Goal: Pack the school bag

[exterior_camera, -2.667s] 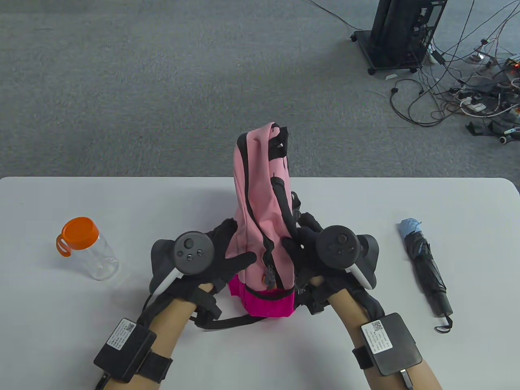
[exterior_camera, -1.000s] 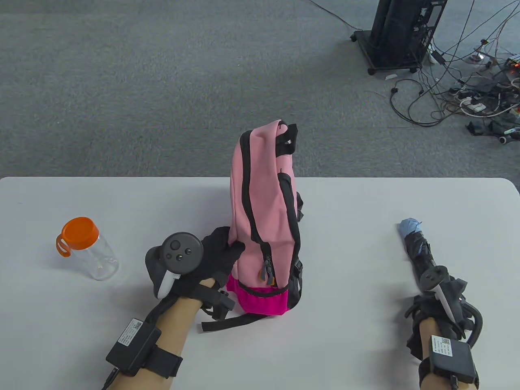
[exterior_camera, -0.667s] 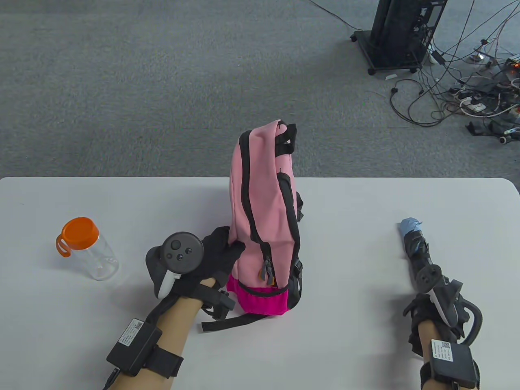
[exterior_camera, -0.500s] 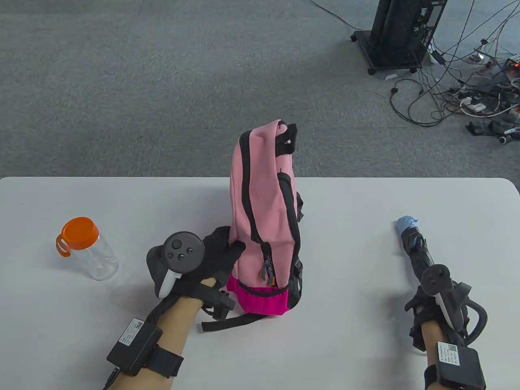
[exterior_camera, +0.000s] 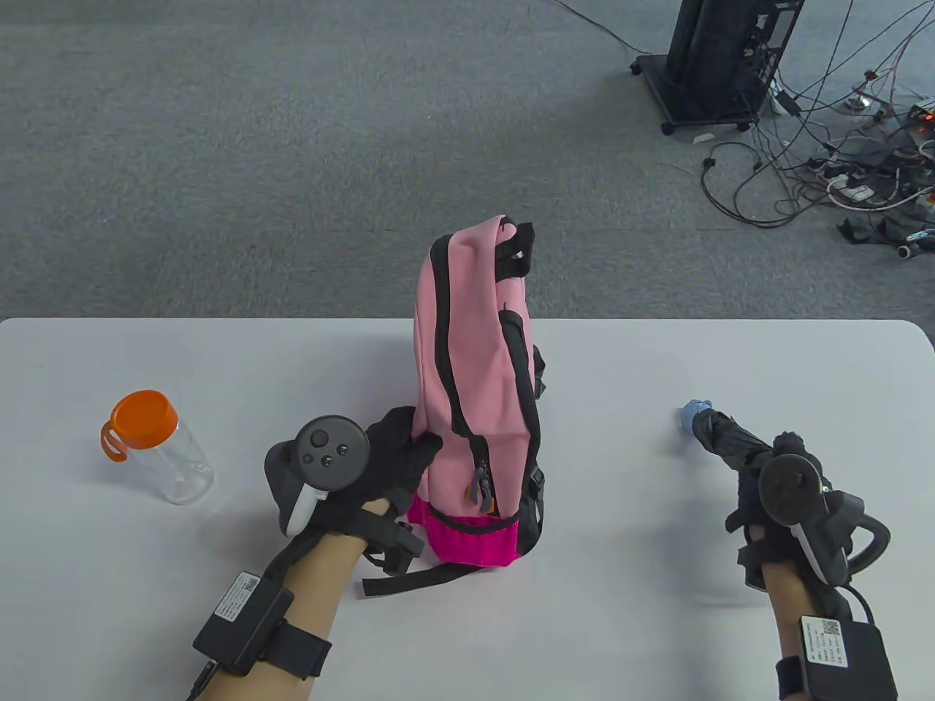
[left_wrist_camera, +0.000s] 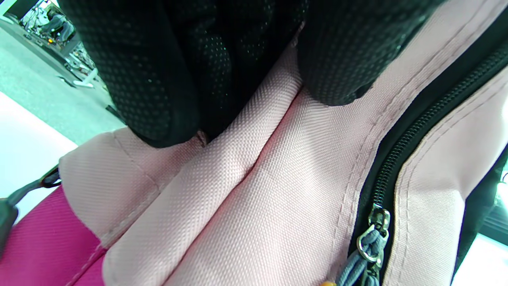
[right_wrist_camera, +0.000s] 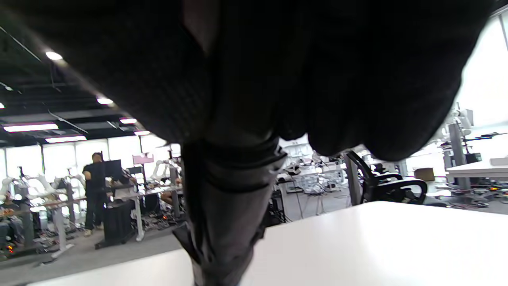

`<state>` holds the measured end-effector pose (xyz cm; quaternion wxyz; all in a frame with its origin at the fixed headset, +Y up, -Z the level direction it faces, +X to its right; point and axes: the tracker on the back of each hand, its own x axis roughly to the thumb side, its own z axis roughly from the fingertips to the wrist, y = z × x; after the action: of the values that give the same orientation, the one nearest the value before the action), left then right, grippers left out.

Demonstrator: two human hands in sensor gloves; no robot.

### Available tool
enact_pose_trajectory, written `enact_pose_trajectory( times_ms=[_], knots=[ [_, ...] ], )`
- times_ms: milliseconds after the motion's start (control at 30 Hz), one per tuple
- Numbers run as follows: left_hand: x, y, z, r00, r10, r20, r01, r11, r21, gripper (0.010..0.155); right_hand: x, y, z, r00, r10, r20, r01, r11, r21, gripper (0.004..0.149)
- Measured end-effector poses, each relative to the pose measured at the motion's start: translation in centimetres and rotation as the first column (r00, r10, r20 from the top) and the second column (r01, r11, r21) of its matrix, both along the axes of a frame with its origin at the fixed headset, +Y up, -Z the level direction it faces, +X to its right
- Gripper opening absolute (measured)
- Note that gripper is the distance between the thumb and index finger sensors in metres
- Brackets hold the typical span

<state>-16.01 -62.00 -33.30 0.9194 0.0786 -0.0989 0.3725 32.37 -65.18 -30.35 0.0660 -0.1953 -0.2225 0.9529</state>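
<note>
Right hand [exterior_camera: 774,482] now grips the umbrella [exterior_camera: 719,435], lifted off the desk [exterior_camera: 628,584] and swung toward the backpack [exterior_camera: 475,394]. Left hand [exterior_camera: 380,467] still clasps the upright, zipped backpack mid-desk. Next, presumably: unzip, insert.

A white table [exterior_camera: 657,642] fills the foreground. Beyond its far edge lies grey carpet [exterior_camera: 256,146]. Past the table's far right corner stands a black wheeled rack [exterior_camera: 719,62], with tangled cables [exterior_camera: 840,168] just right of it. In the right wrist view, a black office chair [right_wrist_camera: 391,184] and a standing person [right_wrist_camera: 95,188] appear beyond the table.
</note>
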Motion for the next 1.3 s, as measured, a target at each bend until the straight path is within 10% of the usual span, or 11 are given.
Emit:
enact_pose_trajectory(
  times_ms=[500,900,1300],
  knots=[
    [-0.2,0.2,-0.2,1.000,-0.022,0.018,0.022,1.000,-0.004,0.048,-7.3,11.7,4.0,0.865,-0.181,-0.469,0.316,0.921,0.228,0.080],
    [-0.1,0.3,-0.3,0.999,-0.033,0.019,0.033,0.999,-0.012,0.047,-14.3,16.6,5.4,0.551,-0.304,-0.777,0.439,0.898,-0.039,0.070],
    [0.2,0.4,-0.3,0.998,-0.049,0.025,0.049,0.999,-0.013,0.048,-20.6,17.6,3.7,0.392,-0.424,-0.817,0.483,0.850,-0.209,0.069]
  ],
)
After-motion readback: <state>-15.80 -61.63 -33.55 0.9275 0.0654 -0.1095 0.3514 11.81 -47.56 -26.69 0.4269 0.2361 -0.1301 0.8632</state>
